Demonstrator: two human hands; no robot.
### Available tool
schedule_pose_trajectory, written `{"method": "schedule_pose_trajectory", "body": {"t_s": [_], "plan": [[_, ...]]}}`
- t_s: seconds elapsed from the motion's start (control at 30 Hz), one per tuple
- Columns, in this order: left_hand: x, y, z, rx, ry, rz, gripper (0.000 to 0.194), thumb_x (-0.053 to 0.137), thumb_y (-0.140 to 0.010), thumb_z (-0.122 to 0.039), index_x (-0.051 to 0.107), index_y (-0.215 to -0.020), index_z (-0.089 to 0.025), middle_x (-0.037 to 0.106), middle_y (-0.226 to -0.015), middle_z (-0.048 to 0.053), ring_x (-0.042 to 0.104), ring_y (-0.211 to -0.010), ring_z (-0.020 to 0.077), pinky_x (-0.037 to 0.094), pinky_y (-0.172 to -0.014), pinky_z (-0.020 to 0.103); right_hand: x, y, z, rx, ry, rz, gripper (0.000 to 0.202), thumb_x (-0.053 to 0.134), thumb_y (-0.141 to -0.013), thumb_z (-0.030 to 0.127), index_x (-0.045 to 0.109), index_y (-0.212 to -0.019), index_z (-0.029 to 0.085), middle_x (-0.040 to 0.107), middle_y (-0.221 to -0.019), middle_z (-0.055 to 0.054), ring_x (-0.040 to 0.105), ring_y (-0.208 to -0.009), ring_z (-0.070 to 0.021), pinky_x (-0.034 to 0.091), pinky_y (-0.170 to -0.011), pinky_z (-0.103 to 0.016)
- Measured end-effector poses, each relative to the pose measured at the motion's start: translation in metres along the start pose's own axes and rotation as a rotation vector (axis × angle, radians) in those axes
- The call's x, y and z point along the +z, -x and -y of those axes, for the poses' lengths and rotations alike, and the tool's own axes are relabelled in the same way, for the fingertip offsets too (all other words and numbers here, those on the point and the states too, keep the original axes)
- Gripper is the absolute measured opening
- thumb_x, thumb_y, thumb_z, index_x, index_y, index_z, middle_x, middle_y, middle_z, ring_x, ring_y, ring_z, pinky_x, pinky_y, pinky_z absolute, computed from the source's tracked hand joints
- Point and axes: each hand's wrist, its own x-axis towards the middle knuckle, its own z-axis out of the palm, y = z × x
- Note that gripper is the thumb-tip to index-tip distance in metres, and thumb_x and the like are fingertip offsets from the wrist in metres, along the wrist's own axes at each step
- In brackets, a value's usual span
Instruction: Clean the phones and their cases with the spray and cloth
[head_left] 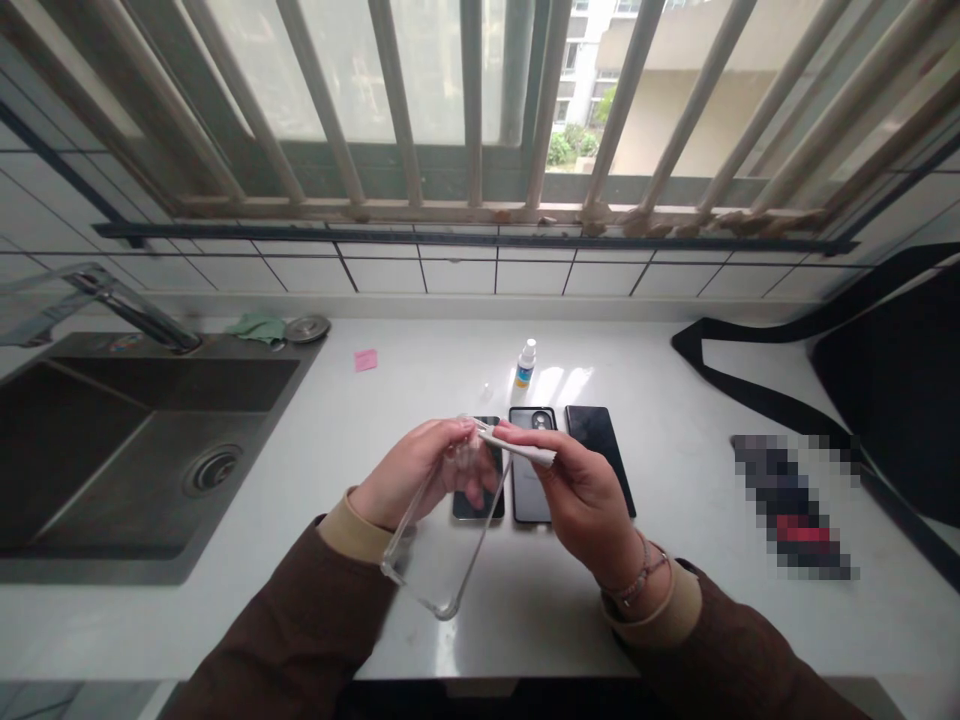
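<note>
A clear phone case (442, 560) is held up at a tilt over the counter. My left hand (420, 465) grips its upper left side, with some fingers showing through the clear back. In my right hand (589, 490) a folded white cloth (529, 452) is pinched against the case's top edge. Beneath the hands lie a dark phone (476, 508), partly covered by the case and fingers, and a phone in a black-rimmed case (529, 500). A black phone-like slab (596, 440) rests beside them, partly behind my right hand.
A small white bottle (526, 365) stands behind the phones, with a pink paper note (365, 360) to its left. The sink (247, 480) and faucet (142, 310) take up the left. A black strap (750, 385) and a blurred-out item (795, 510) lie on the right.
</note>
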Motion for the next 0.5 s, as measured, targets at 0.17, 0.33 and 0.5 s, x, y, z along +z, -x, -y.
{"method": "schedule_pose_trajectory", "body": {"t_s": [0.17,0.33,0.5], "plan": [[0.005,-0.01,0.002,0.126,0.225,-0.217,0.027,0.062,-0.096,-0.031,0.069,-0.075,-0.016,0.078,-0.088,0.011,0.078,-0.093,0.0237,0.065,-0.085,0.034,0.008,0.005,-0.004,-0.13,0.121,0.095,0.047,0.046,-0.109,0.006,0.069,-0.145,0.026,0.069,-0.152,-0.008,0.059,-0.148,-0.0238,0.049,-0.128,-0.05],[0.005,-0.013,-0.008,0.038,0.435,-0.471,0.028,0.053,-0.097,-0.03,0.063,-0.074,-0.016,0.08,-0.099,0.022,0.079,-0.083,0.0268,0.067,-0.078,0.038,0.016,0.008,-0.003,-0.216,0.125,0.247,0.048,0.049,-0.105,0.001,0.068,-0.144,0.021,0.071,-0.149,-0.011,0.061,-0.147,-0.0219,0.053,-0.125,-0.043],[0.001,-0.013,-0.015,0.179,0.576,-0.656,0.02,0.055,-0.097,-0.032,0.064,-0.089,-0.016,0.077,-0.09,0.017,0.078,-0.082,0.0242,0.068,-0.079,0.039,0.016,0.009,0.004,-0.175,0.032,0.332,0.048,0.049,-0.103,0.0,0.071,-0.14,0.021,0.077,-0.141,-0.009,0.07,-0.137,-0.0208,0.057,-0.12,-0.041]]}}
